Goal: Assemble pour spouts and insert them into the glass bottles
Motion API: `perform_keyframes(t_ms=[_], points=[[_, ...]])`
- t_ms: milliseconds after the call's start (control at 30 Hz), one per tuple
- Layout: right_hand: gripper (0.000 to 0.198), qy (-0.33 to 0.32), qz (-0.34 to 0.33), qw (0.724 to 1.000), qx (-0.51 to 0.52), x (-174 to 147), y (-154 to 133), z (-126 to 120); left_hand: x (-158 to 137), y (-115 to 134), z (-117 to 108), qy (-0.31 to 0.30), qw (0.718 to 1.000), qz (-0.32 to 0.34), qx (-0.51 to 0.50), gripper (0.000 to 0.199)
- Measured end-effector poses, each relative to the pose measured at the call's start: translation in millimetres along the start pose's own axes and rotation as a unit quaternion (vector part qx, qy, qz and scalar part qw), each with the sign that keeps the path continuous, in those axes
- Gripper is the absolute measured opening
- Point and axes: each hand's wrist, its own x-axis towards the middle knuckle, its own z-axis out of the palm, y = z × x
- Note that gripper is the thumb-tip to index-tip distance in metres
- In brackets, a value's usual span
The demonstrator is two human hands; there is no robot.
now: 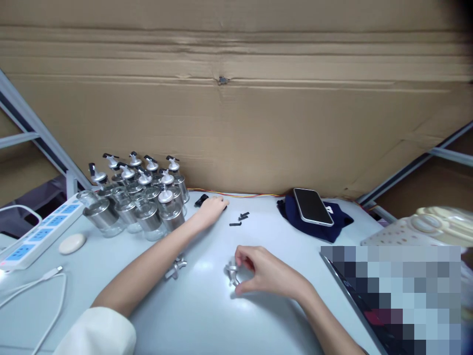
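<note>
My left hand reaches to the back of the table, its fingers bent down over small black pieces. Its fingertips are hidden, so what they grip cannot be made out. Nearer to me, my right hand has its thumb and fingers closed around the ends of a small silver pour spout, held at or just over the tabletop. More silver spout parts lie beside my left forearm, which partly covers them. Several thin black levers are scattered between and beyond my hands.
Glass bottles with steel sleeves, several topped by silver spouts with black levers, crowd the left back. A power strip, white disc and cable lie left. At right are a phone on a dark blue cap and a blurred-out screen.
</note>
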Motion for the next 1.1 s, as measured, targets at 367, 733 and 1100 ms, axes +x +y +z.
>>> perform_keyframes(t_ms=[367, 733, 1100], points=[[0.022, 0.040, 0.014, 0.999, -0.017, -1, -3, 11, -82, 26, -16, 0.108, 0.970, -0.014, -0.219, 0.019], [0.022, 0.169, 0.007, 0.981, 0.098, 0, 2, -3, -115, 29, 2, 0.054, 0.824, -0.113, -0.553, 0.025], [0.019, 0.211, 0.002, 0.947, 0.242, 8, 7, 5, -118, 35, 0, 0.068, 0.803, -0.098, -0.584, 0.022]])
